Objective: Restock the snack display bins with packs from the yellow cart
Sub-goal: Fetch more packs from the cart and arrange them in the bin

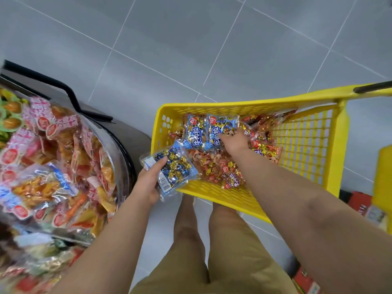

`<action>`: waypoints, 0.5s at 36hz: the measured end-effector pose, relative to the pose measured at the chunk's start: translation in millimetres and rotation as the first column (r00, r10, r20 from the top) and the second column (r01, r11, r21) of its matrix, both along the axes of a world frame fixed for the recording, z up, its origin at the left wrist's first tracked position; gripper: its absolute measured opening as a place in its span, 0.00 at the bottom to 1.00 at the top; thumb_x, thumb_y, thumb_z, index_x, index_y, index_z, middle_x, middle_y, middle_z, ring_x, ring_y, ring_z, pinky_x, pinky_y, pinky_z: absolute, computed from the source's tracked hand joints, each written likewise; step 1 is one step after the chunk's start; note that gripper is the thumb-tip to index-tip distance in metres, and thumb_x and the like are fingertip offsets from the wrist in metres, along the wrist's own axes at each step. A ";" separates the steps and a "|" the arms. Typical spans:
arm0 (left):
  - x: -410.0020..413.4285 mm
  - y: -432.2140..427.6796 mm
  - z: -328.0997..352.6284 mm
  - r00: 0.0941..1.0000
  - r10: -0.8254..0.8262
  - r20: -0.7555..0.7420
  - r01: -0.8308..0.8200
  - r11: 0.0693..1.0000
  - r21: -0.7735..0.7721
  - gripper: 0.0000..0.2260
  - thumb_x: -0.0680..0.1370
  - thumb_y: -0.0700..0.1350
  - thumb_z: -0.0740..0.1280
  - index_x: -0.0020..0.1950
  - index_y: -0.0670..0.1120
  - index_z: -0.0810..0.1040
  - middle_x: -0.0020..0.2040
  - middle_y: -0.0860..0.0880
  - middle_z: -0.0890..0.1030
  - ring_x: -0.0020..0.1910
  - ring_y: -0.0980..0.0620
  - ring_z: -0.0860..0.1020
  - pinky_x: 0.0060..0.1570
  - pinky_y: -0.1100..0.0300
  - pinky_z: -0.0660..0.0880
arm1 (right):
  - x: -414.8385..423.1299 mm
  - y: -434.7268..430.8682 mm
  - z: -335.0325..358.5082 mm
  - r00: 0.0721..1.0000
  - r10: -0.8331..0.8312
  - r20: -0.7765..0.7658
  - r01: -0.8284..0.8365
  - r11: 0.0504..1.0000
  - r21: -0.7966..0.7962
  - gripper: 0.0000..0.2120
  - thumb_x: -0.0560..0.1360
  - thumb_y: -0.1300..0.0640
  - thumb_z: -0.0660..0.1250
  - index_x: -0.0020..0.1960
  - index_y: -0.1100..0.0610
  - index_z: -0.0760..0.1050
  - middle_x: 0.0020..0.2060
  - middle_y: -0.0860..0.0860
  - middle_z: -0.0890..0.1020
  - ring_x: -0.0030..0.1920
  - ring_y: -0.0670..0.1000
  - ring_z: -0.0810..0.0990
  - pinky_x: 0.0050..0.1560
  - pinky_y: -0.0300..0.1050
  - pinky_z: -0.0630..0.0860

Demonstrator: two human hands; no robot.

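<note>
The yellow cart (305, 145) stands in front of me with blue and red snack packs piled in its left half. My left hand (148, 179) grips a blue snack pack (174, 166) by its lower edge, over the cart's near-left corner. My right hand (233, 139) reaches into the cart and its fingers close on the right one of two blue packs (216, 132) lying side by side; its fingertips are hidden among the packs. Red packs (220, 168) lie under my right forearm.
A round display bin (118, 145) with a clear rim, heaped with red, pink and orange snack packs (53, 158), stands to my left. Grey floor tiles lie beyond. Red boxes (360, 202) and a yellow object sit at the right edge.
</note>
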State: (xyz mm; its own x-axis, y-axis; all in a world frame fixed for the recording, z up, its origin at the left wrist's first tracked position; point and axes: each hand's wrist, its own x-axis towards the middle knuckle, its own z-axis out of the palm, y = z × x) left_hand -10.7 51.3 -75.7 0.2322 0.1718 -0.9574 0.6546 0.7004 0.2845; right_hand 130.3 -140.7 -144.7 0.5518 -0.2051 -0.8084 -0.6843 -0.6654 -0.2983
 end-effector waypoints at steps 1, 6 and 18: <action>-0.4 0.4 -0.9 1.000 -0.004 0.010 0.004 1.000 -0.003 0.16 0.77 0.42 0.67 0.64 0.42 0.75 0.55 0.39 0.82 0.49 0.42 0.83 0.44 0.43 0.81 | 0.5 0.1 -2.6 1.000 -0.028 -0.005 0.028 1.000 -0.005 0.39 0.72 0.46 0.70 0.75 0.60 0.56 0.70 0.61 0.65 0.66 0.61 0.70 0.64 0.52 0.70; 0.4 1.4 -2.6 1.000 -0.024 0.007 0.024 1.000 0.011 0.11 0.77 0.40 0.68 0.59 0.43 0.77 0.47 0.41 0.85 0.42 0.43 0.84 0.37 0.45 0.82 | 2.4 -1.3 -8.1 0.990 -0.134 -0.048 0.135 0.991 0.024 0.44 0.70 0.46 0.73 0.75 0.61 0.53 0.69 0.58 0.69 0.68 0.60 0.68 0.64 0.50 0.68; 11.3 5.1 4.4 0.994 -0.113 -0.010 0.113 0.993 0.041 0.09 0.74 0.42 0.72 0.54 0.46 0.79 0.48 0.42 0.85 0.44 0.43 0.84 0.44 0.45 0.80 | -42.7 -25.9 55.5 0.915 -0.263 -0.305 0.387 0.781 0.489 0.20 0.73 0.50 0.70 0.62 0.56 0.73 0.57 0.49 0.77 0.58 0.48 0.74 0.58 0.50 0.75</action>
State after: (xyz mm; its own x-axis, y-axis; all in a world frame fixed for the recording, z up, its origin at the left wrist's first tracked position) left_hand 0.6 56.4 -71.3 0.2455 0.1842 -0.9517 0.7310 0.6096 0.3065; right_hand 87.6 -166.7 -89.2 0.3374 0.1521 -0.9290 -0.9168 -0.1709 -0.3610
